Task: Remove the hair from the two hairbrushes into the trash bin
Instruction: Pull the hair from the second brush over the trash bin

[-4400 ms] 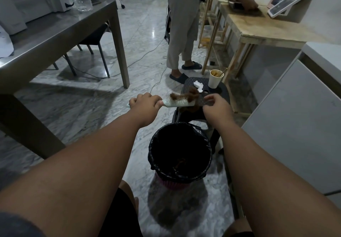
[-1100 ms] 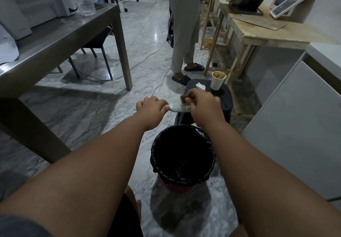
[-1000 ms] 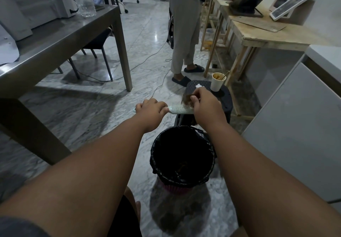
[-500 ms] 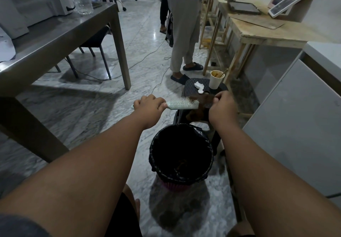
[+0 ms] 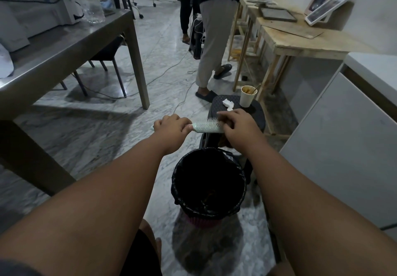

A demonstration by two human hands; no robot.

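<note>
My left hand (image 5: 171,126) grips the handle of a pale green hairbrush (image 5: 205,127), held level with its bristles up, above and just beyond the trash bin (image 5: 241,169). My right hand (image 5: 238,125) lies over the brush's far end, fingers pinched at the bristles. A tuft of brown hair (image 5: 224,142) hangs under that hand. The bin has a black liner, with some brown hair (image 5: 206,198) lying at its bottom. I see no second hairbrush.
Behind the bin, a black stool (image 5: 221,103) holds a white tissue (image 5: 227,104) and a paper cup (image 5: 247,96). A steel table (image 5: 64,46) is at left and a grey cabinet (image 5: 343,147) at right. A person in grey trousers (image 5: 212,39) stands by wooden tables (image 5: 300,39). A cable (image 5: 171,69) crosses the floor.
Half a second ago my right hand was off to the right of the brush, holding pulled hair. It has come back over the brush's far end. My left hand has kept still.
</note>
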